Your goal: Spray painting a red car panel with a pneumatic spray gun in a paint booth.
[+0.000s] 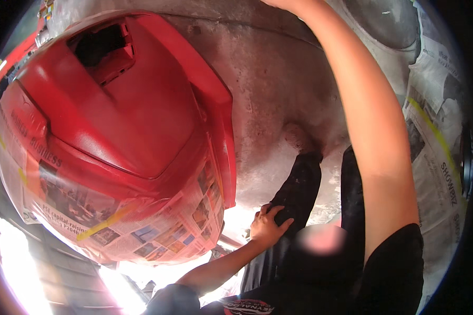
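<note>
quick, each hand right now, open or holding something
Left hand: open, fingers spread on the trouser leg.
Right hand: mostly cut off at top edge; cannot tell.

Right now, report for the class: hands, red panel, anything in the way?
Left hand on trouser leg. Right hand mostly off-frame. Red panel partly covered by taped newspaper.
</note>
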Motion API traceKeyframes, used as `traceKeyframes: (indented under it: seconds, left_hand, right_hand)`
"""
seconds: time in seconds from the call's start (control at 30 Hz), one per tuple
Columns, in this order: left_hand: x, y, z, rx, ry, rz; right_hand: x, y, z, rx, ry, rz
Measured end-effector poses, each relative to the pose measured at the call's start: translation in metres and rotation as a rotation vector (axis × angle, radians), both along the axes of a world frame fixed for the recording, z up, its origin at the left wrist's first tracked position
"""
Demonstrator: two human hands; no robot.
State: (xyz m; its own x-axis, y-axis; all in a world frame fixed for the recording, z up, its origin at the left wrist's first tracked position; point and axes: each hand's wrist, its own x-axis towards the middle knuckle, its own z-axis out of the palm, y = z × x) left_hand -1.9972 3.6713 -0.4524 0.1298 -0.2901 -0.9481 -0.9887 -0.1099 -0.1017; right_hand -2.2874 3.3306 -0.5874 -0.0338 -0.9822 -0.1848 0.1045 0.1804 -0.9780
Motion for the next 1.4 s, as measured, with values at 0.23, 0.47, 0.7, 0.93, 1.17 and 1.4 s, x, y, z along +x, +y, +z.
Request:
traceKeyframes:
  seconds: [0.23, 0.47, 0.7, 0.93, 1.17, 1.4]
  left_hand:
    - [-0.004, 0.0, 0.004, 0.007, 0.016, 0.018]
    - [-0.005, 0.004, 0.004, 0.002, -0.017, 0.049]
    - [-0.006, 0.013, 0.005, -0.014, 0.028, 0.066]
    - [-0.007, 0.021, 0.005, 0.012, 0.035, 0.056]
    - [-0.004, 0.024, 0.005, 0.0, 0.025, 0.057]
    - [-0.009, 0.034, 0.005, -0.036, 0.022, 0.023]
  right_hand:
    - [-0.022, 0.078, 0.013, 0.273, 0.196, 0.465]
    - [0.006, 0.005, 0.009, 0.098, 0.183, 0.101]
    - [0.024, -0.038, 0.024, -0.014, -0.058, -0.144]
    - [-0.002, 0.089, 0.029, 0.277, 0.014, 0.316]
    - [0.0, 0.082, 0.045, 0.355, 0.096, 0.338]
    - [0.028, -0.016, 0.069, -0.101, 0.18, -0.19]
